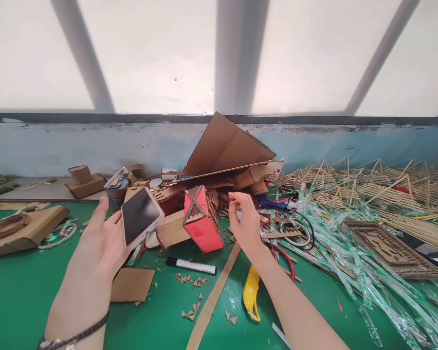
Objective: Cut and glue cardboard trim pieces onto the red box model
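My left hand [104,243], palm up at the left, holds a smartphone [140,216] with a dark screen and pale frame, tilted towards me. Over the middle clutter, my right hand [246,223] has its fingers curled, thumb and index tips close together; anything tiny between them cannot be made out. Between the hands a red-sided cardboard piece [204,223] with crossed strips on its top leans on other cardboard. Below it lies a capped black-and-white marker [191,266]. A yellow utility knife [251,291] and red-handled scissors [288,262] lie beside my right forearm.
Small cardboard triangles [193,311] and a long cardboard strip [215,296] lie on the green table [156,330]. Cardboard sheets [229,146] lean against the wall. A blue glue gun [272,203], clear plastic strips [350,272] and bundles of wooden sticks [350,189] crowd the right.
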`<action>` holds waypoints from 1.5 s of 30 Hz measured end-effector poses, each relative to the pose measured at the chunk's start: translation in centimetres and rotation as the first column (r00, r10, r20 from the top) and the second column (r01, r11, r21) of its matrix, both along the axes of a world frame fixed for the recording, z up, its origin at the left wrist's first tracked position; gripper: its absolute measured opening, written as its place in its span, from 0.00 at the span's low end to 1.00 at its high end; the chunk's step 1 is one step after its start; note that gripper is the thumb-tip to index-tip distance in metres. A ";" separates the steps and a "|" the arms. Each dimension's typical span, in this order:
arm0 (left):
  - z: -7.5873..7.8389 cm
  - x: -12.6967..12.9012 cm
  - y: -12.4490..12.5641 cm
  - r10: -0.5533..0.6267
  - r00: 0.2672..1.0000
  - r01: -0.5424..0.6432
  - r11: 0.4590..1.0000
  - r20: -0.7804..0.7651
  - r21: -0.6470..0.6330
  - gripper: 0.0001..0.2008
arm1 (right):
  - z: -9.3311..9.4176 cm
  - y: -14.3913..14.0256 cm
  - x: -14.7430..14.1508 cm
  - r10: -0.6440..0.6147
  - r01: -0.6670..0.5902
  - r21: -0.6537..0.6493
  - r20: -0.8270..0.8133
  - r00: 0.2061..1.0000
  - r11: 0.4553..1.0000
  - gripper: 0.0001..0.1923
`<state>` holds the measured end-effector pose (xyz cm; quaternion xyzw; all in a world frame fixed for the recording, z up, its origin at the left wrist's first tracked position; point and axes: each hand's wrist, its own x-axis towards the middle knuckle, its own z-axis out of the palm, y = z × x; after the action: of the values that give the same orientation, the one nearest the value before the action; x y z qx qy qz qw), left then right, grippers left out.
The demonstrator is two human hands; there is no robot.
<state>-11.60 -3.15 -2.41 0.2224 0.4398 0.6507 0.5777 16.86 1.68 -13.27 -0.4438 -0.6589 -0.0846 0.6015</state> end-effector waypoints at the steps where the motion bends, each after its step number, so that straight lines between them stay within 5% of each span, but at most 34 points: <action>1: 0.5 0.3 -0.1 -0.025 0.999 0.026 1.000 -0.044 0.003 0.28 | 0.0 0.0 0.0 -0.001 0.001 -0.003 0.000 1.000 1.000 0.13; 9: 0.4 2.7 -0.9 -0.258 0.936 0.294 0.948 -0.239 0.125 0.38 | 0.2 -0.1 0.0 -0.007 0.007 -0.018 0.005 1.000 1.000 0.14; 15: -0.6 4.9 -1.1 -0.256 0.902 0.368 0.878 -0.348 0.306 0.41 | 0.2 0.0 0.0 -0.010 0.010 0.002 0.014 1.000 1.000 0.14; 21: -1.7 7.2 -0.8 -0.211 0.870 0.376 0.869 -0.446 0.322 0.42 | 0.1 -0.2 -0.2 0.001 -0.001 -0.011 0.022 1.000 1.000 0.13; 32: -5.6 7.2 -1.3 -0.311 0.897 0.417 0.829 -0.313 0.373 0.38 | 0.2 -0.5 -0.4 0.014 -0.013 -0.014 0.031 0.999 1.000 0.13; 39: -6.3 7.3 -1.7 -0.427 0.851 0.524 0.733 -0.307 0.433 0.45 | -0.1 -0.5 -0.4 0.025 -0.024 -0.018 0.047 0.999 1.000 0.12; 45: -6.4 7.8 -1.6 -0.472 0.846 0.532 0.783 -0.248 0.323 0.38 | -0.2 -0.5 -0.6 0.020 -0.019 -0.037 0.052 0.998 0.999 0.12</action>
<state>-3.84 -4.70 -8.80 0.4885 0.2734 0.5261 0.6403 16.27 1.14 -13.51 -0.4460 -0.6801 -0.0781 0.5765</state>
